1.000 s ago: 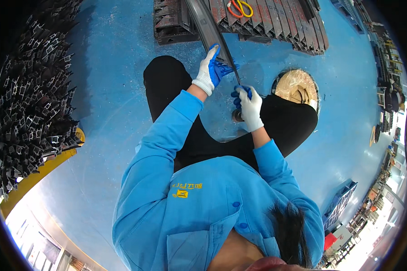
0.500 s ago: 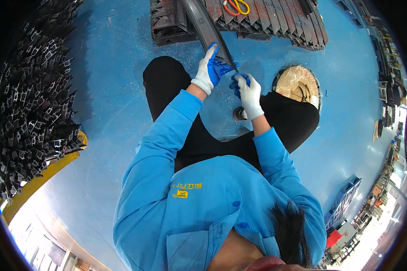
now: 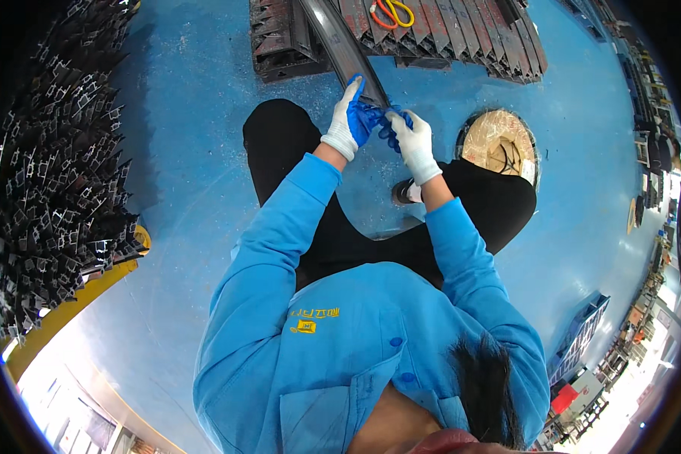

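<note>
A long dark metal profile [image 3: 334, 47] slants down toward me from the top, its near end between my hands. My left hand [image 3: 353, 117], in a white glove with blue palm and fingers, wraps round the profile near that end, thumb along its upper face. My right hand [image 3: 411, 138], gloved alike, is closed at the profile's near right corner, fingers curled. What those fingers pinch is hidden by the glove.
A stack of dark profiles [image 3: 439, 34] lies ahead, with an orange and yellow looped cord [image 3: 391, 13] on it. Many profile ends [image 3: 60, 159] are piled at left beside a yellow beam [image 3: 72, 303]. A wrapped tan roll [image 3: 492, 135] sits by my right knee.
My right hand has moved a little up and left, right against the profile's end. My left hand keeps its hold, and the profile has hardly shifted.
</note>
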{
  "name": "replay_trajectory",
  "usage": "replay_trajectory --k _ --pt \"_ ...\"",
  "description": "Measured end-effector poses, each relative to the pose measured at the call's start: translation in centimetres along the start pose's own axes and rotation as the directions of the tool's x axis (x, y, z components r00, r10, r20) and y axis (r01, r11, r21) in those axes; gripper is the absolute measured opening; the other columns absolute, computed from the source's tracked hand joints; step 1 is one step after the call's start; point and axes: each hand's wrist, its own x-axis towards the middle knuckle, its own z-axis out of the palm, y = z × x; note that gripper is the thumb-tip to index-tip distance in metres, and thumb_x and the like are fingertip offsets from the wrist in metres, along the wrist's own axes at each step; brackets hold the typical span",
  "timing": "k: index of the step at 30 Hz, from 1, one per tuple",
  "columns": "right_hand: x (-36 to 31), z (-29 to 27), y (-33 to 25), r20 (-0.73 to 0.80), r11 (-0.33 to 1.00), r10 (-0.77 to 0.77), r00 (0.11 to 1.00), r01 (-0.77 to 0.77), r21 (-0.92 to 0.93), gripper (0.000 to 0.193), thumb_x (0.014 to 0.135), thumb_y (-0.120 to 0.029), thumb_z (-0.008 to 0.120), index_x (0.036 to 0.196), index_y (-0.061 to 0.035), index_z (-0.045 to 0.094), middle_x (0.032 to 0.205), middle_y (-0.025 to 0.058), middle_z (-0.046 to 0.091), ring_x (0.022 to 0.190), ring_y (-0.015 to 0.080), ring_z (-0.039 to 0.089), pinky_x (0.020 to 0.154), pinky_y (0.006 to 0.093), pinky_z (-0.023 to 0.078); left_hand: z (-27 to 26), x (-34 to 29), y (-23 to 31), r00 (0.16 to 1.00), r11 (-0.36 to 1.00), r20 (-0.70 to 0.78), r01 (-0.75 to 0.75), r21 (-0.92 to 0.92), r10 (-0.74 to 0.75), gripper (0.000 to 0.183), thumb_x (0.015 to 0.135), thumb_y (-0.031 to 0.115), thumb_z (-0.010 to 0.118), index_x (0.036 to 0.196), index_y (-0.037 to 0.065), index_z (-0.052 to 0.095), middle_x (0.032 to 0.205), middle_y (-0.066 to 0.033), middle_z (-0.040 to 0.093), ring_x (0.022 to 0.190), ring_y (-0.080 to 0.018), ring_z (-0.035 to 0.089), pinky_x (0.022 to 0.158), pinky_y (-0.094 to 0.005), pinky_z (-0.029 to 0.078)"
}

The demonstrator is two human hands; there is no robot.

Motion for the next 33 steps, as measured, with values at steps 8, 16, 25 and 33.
replay_trajectory --k 8,16,25,33 --pt "-1.0 -1.8 2.4 0.045 1.0 -0.028 0.999 0.028 0.008 0.024 0.085 -0.018 0.058 0.094 0.0041 0.064 0.067 0.0045 0.06 0.056 0.0092 0.049 0.051 0.0197 0.04 0.6 -0.1 0.0 0.997 0.999 -0.065 -0.049 -0.021 0.048 0.031 0.091 0.037 0.052 0.11 0.013 0.056 0.101 -0.0105 0.065 0.085 -0.0256 0.066 0.079 -0.0373 0.055" --pt "0.1 -1.6 2.6 0.086 1.0 0.019 0.996 -0.018 -0.019 0.026 0.086 -0.019 0.056 0.092 0.0049 0.064 0.066 0.0038 0.058 0.054 0.0097 0.047 0.05 0.0211 0.039 0.7 -0.1 0.1 0.999 0.999 -0.009 -0.033 -0.041 0.032 0.031 0.091 0.037 0.051 0.111 0.013 0.056 0.101 -0.01 0.065 0.084 -0.0247 0.066 0.078 -0.0368 0.056" --pt "0.7 -0.9 -0.3 0.086 0.996 -0.021 0.996 0.029 -0.089 0.028 0.086 -0.02 0.055 0.093 0.0061 0.063 0.065 0.0045 0.058 0.053 0.0108 0.047 0.05 0.0225 0.039 0.4 0.0 0.0 0.994 0.997 0.106 0.03 -0.067 -0.023 0.031 0.092 0.037 0.05 0.111 0.013 0.056 0.1 -0.0086 0.066 0.086 -0.0231 0.066 0.081 -0.04 0.054" --pt "-0.4 -2.6 2.0 0.084 0.993 -0.074 0.994 0.081 -0.088 0.029 0.084 -0.018 0.055 0.094 0.0074 0.062 0.068 0.0081 0.062 0.053 0.0129 0.05 0.05 0.0242 0.041 0.5 -0.5 0.4 0.992 0.988 0.113 -0.029 -0.15 0.047 0.035 0.091 0.038 0.051 0.112 0.011 0.056 0.1 -0.0099 0.066 0.088 -0.0249 0.065 0.087 -0.0438 0.052"
